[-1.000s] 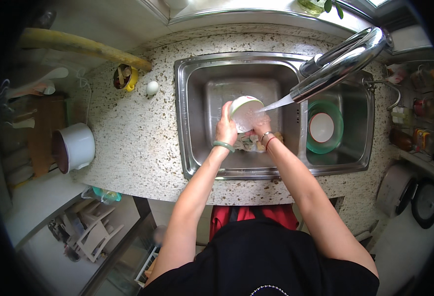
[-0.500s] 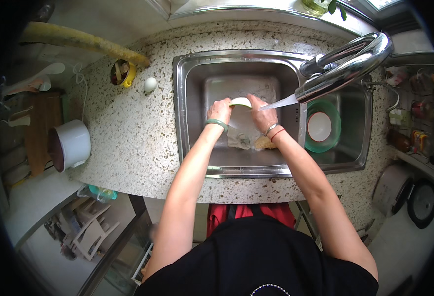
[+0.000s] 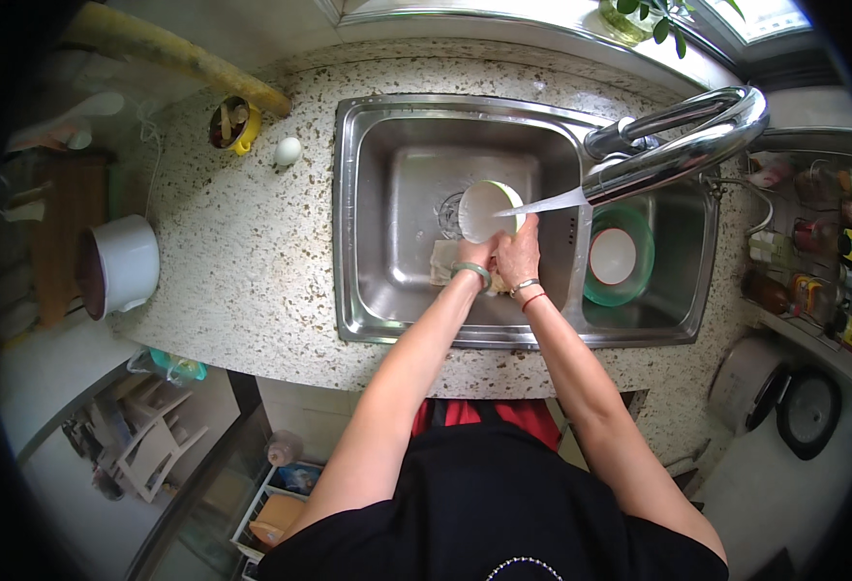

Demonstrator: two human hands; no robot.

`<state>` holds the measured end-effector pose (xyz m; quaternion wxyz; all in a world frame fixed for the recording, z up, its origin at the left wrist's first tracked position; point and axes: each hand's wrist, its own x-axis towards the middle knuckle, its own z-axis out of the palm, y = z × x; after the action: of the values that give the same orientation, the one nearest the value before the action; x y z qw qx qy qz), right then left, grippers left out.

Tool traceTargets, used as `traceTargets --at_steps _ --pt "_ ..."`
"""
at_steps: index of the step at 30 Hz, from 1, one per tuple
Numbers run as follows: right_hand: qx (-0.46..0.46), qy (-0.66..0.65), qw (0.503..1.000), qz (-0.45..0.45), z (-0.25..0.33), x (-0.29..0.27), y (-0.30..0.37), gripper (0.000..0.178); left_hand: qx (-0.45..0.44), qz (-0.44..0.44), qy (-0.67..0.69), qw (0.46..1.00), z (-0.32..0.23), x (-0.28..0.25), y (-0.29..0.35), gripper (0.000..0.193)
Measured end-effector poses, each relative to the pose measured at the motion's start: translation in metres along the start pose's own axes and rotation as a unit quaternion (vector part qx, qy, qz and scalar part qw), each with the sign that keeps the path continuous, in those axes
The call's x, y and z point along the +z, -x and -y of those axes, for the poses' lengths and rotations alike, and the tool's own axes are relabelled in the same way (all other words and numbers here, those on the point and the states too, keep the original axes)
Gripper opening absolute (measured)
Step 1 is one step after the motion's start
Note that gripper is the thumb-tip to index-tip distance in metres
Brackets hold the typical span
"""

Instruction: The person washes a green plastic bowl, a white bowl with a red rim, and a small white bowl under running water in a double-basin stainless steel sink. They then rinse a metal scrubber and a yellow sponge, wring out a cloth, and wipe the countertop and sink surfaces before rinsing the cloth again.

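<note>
A white bowl (image 3: 482, 210) with a pale green outside is tilted over the left basin of the steel sink (image 3: 373, 281). Water from the chrome faucet (image 3: 678, 150) streams into it. My right hand (image 3: 520, 254) is closed on the bowl's near right side. Against its near edge is my left hand (image 3: 477, 254), also closed on it, with most of its fingers hidden. Under my wrists lies a pale cloth (image 3: 442, 261) on the basin floor, and a bit of a yellowish scrubber (image 3: 500, 287) shows between my arms.
In the right basin a green basin (image 3: 645, 254) holds a white bowl (image 3: 613, 257). On the left counter are an egg (image 3: 288, 151), a yellow mug (image 3: 242, 140) and a white pot (image 3: 134, 266). A rack of jars (image 3: 813, 252) stands at the right.
The bowl has turned from edge-on to showing its inside, under the water stream. My left hand has moved right and nearer, beside my right hand, which has shifted slightly nearer.
</note>
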<state>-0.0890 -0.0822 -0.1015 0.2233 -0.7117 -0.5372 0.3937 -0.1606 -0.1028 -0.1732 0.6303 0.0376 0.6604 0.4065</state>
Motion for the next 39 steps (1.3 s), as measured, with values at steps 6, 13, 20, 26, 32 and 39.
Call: traceTargets --at_steps 6,13,20,26,32,39 --pt "0.099 -0.044 0.99 0.087 0.022 -0.031 0.007 0.054 0.266 -0.063 -0.389 0.88 -0.036 -0.02 -0.024 0.048" --pt "0.254 -0.463 0.831 0.177 -0.018 -0.008 0.01 0.037 0.155 0.12 -0.102 0.975 -0.063 -0.033 0.003 0.043" --pt "0.214 -0.294 0.921 0.138 -0.003 0.022 -0.017 0.027 0.327 0.028 -0.392 0.859 -0.089 -0.054 0.049 0.056" --pt "-0.153 0.064 0.975 0.146 -0.004 0.026 -0.047 0.009 0.252 -0.003 -0.632 0.733 -0.117 -0.051 0.051 0.033" --pt "-0.268 0.149 0.946 0.104 0.003 0.015 -0.037 0.019 0.332 -0.026 -0.696 0.636 -0.123 -0.067 0.02 0.027" --pt "-0.066 0.04 0.994 0.073 0.008 -0.002 -0.03 0.026 -0.075 0.071 -0.107 0.989 -0.06 -0.051 0.006 0.051"
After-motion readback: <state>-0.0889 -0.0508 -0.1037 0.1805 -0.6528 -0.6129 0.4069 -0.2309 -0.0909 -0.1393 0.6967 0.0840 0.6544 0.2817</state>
